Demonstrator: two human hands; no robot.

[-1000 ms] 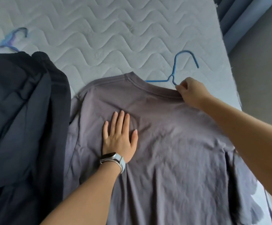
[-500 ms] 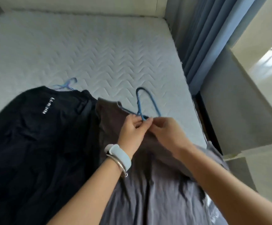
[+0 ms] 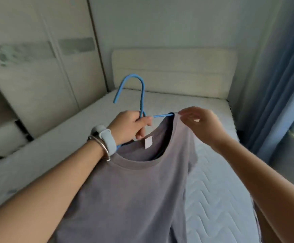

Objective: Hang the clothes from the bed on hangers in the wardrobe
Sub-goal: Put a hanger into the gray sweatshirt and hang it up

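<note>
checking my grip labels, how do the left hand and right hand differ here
The left hand grips the blue hanger under its hook, fingers curled round it; the right hand pinches the neckline of the grey shirt. The left wrist wears a watch and bangle; the right wrist is bare. Both are raised over the bed.

The room is lit softly by cool daylight entering from the right of the frame, beside the curtain (image 3: 281, 81). The wardrobe (image 3: 37, 71) at upper left is smeared by motion blur, and straight lines are bowed toward the edges.
</note>
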